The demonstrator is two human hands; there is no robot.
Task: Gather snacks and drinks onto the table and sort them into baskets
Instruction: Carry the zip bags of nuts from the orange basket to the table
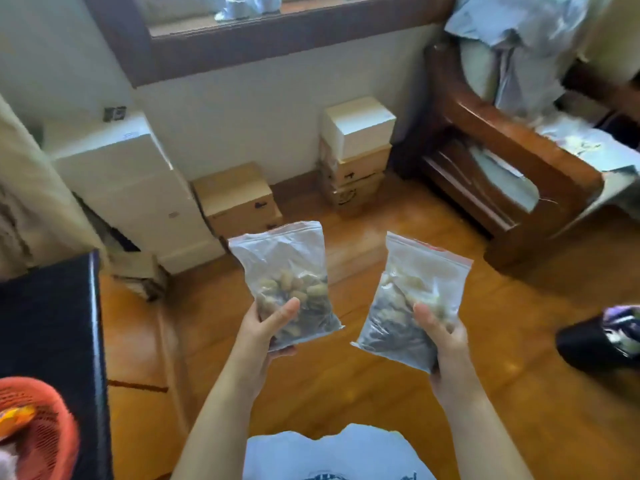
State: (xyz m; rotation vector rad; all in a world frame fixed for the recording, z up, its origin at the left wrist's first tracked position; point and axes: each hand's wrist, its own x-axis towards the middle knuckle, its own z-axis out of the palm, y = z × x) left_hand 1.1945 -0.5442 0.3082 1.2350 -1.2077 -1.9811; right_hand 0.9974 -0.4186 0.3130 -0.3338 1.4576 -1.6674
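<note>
gather step, mid-carry | left hand (268, 329) wrapped round nut bag (289, 284), right hand (445, 337) round second bag (408, 303) | next up: both probably need to be brought left to table (48, 323), basket (38, 427) picked

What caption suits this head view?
Each hand, left and right, holds a snack bag above the floor.

No words, brands or numbers are readable from where I stand. The cardboard boxes (353, 183) at my one o'clock carry dark printed marks, too blurred to make out. My shirt (337, 455) at six o'clock shows a dark print, cut off and illegible.
</note>
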